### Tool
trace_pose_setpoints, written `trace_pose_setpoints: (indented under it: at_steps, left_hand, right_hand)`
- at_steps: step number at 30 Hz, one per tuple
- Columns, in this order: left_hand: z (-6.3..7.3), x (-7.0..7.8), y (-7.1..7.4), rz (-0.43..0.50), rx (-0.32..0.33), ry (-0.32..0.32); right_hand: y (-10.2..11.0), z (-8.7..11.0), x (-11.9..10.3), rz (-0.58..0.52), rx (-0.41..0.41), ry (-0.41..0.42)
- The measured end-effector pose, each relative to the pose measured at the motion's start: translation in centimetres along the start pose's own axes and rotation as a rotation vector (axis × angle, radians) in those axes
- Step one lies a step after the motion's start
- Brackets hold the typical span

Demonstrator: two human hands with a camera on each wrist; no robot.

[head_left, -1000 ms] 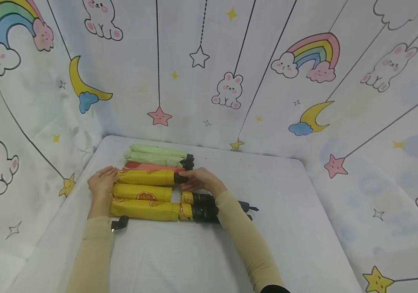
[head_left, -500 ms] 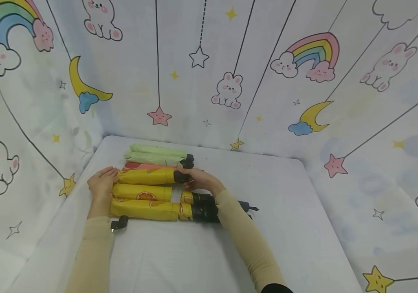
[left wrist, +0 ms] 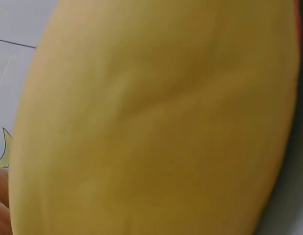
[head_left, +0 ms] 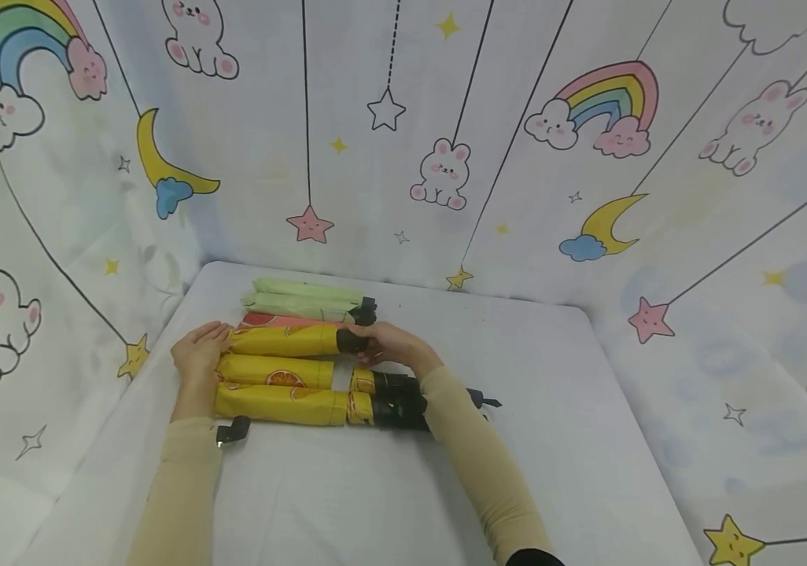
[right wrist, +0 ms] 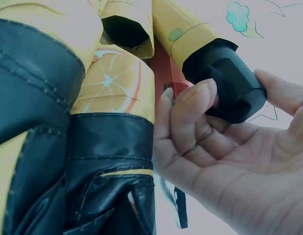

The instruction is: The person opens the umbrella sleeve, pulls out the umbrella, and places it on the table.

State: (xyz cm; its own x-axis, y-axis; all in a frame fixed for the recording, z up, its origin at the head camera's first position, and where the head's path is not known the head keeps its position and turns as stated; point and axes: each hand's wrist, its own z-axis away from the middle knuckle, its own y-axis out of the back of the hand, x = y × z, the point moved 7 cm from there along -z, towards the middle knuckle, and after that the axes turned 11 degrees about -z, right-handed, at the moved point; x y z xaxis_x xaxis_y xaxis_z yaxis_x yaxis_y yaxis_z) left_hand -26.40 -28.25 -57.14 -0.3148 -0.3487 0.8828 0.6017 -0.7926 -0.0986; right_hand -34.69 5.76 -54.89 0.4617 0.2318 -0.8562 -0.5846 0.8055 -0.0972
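Note:
In the head view, several long yellow bundles printed with orange slices lie side by side. The farthest looks like a folded umbrella [head_left: 283, 341] with a black handle [right wrist: 229, 85]. My right hand [head_left: 396, 346] holds that handle, thumb on one side and curled fingers on the other, as the right wrist view shows. At the opposite end, my left hand [head_left: 200, 354] rests against the yellow cloth with fingers extended; its thumb is hidden. Yellow cloth [left wrist: 151, 117] fills most of the left wrist view. Two yellow-and-black stitched pieces [right wrist: 112, 142] lie under my right forearm.
Behind the yellow row lie a red bundle [head_left: 276, 321] and pale green bundles [head_left: 304, 297] with black ends. A small black piece [head_left: 233, 430] shows beside the left wrist. The white table [head_left: 347, 495] meets a patterned cloth wall [head_left: 255, 157].
My right hand has closed a little more around the black handle, shifting slightly to the right. The left hand and the bundles have hardly moved.

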Motion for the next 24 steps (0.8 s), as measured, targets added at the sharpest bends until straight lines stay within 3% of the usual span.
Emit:
trace_pose_setpoints:
  at_steps: [13, 24]
  left_hand:
    - [0.5, 0.3, -0.2, -0.014, 0.018, -0.014]
    - [0.5, 0.2, -0.1, -0.030, 0.026, -0.017]
  right_hand:
    - [1.0, 0.6, -0.4, 0.003, 0.031, 0.072]
    - [1.7, 1.3, -0.3, 0.010, 0.047, 0.084]
